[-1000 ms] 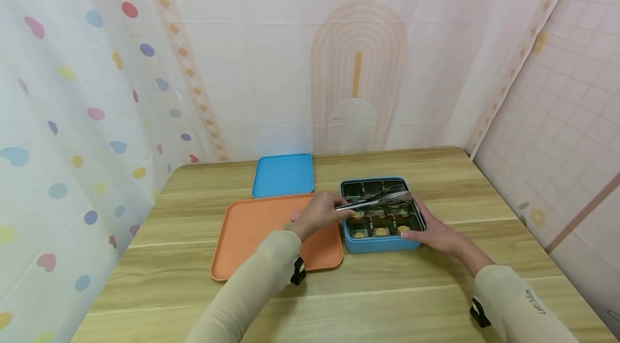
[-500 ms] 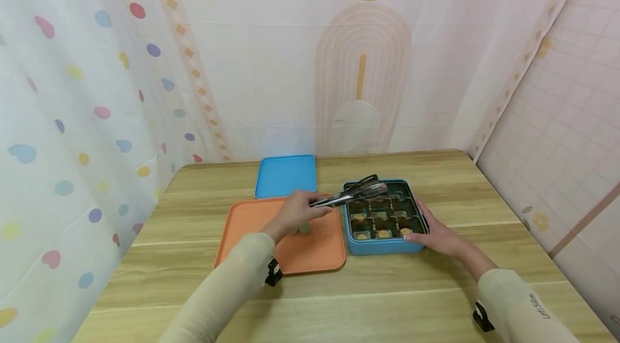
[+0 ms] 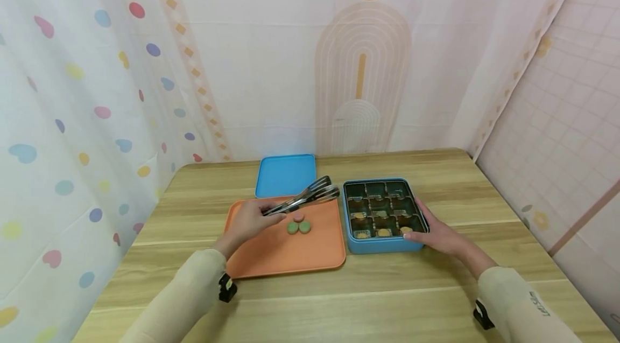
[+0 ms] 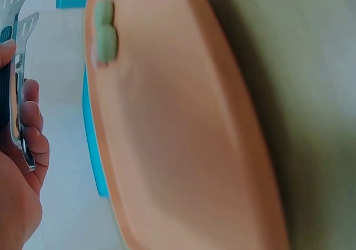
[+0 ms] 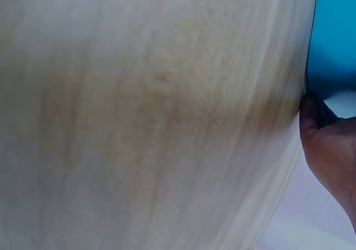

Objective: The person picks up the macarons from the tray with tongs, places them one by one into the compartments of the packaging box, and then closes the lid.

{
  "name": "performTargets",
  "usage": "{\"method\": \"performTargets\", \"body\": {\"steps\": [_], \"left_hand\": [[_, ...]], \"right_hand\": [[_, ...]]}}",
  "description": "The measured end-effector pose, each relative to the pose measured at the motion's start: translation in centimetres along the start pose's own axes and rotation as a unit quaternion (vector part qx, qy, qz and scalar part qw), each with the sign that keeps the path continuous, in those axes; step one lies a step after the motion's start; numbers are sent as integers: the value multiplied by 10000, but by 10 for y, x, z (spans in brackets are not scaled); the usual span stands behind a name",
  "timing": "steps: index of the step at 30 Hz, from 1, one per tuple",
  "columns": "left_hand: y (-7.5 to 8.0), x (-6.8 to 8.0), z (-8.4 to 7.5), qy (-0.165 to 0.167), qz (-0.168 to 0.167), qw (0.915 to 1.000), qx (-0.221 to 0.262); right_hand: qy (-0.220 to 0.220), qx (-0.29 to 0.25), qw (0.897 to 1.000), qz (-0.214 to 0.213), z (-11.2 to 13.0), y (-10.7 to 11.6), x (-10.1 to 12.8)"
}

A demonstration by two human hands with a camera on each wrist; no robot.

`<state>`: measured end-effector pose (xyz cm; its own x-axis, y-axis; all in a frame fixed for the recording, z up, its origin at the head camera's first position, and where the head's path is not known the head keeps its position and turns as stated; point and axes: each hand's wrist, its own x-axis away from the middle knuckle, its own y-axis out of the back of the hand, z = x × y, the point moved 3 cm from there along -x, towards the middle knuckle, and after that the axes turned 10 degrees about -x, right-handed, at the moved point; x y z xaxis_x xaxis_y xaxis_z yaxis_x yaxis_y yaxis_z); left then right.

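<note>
My left hand [image 3: 249, 223] grips metal tongs [image 3: 305, 196] by the handle end, above the left part of an orange tray [image 3: 271, 254]. The tongs' slotted tips point right and stand apart with nothing between them. Beneath and to the right of them, two green macarons [image 3: 304, 226] and one pink macaron [image 3: 298, 216] lie clustered on the tray. The left wrist view shows the fingers curled round the tongs [image 4: 19, 88]. My right hand [image 3: 438, 232] rests against the right front corner of a blue box [image 3: 385, 246], thumb on the front rim, fingers along its side.
A dark divided insert [image 3: 375, 189] fills the box, with yellowish round pieces in several compartments of the nearer rows. Behind the tray lies a flat blue lid [image 3: 286, 175]. All stand on a wooden table [image 3: 368, 300] against a patterned curtain [image 3: 271, 63].
My left hand has moved left with the tongs, from above the box to above the tray, uncovering the macarons. My right hand has stayed at the box.
</note>
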<state>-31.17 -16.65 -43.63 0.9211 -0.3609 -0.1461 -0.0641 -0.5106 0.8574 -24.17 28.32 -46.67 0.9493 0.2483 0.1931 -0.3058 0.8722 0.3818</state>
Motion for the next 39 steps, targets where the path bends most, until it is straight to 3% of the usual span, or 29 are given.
{"method": "performTargets", "body": {"steps": [9, 15, 19, 30, 39], "left_hand": [[19, 39, 44, 434, 27, 9989, -184], [30, 61, 63, 576, -149, 9976, -343], [32, 73, 73, 714, -94, 9969, -309], [27, 87, 78, 891, 371, 9947, -340], [25, 84, 76, 592, 257, 9943, -848]], "right_hand": [[30, 7, 10000, 48, 3, -1, -1], [48, 8, 10000, 83, 3, -1, -1], [6, -4, 9999, 112, 3, -1, 0], [0, 6, 10000, 63, 1, -1, 2], [45, -60, 10000, 35, 1, -1, 2]]}}
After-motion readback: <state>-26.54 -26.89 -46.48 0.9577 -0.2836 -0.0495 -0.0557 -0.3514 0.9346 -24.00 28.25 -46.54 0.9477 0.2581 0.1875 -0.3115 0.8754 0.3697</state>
